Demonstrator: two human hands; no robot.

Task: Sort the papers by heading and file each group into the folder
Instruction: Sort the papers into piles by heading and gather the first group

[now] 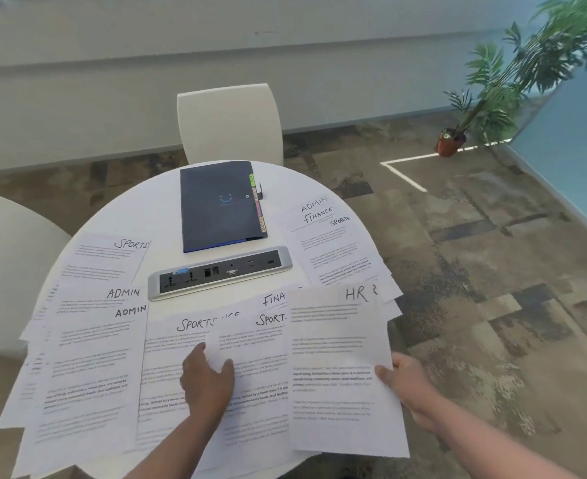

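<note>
Printed sheets with handwritten headings cover the round white table [154, 216]. My right hand [406, 385] grips the right edge of the HR sheet [333, 361], held above the others. My left hand [207, 378] pinches the left edge of a SPORTS sheet [257, 347] in the middle, beside another SPORTS sheet [167, 361]. Two ADMIN sheets [91, 340] lie at the left, with a further SPORTS sheet [109, 257] behind them. A fanned stack headed ADMIN, FINANCE, SPORTS [330, 236] sits at the right. The dark blue folder [216, 205] with coloured tabs lies shut at the far side.
A silver socket panel [219, 271] is set in the table between the folder and the papers. A white chair [230, 122] stands behind the table and another [5, 257] at the left. A potted plant [454, 140] stands on the carpet at the far right.
</note>
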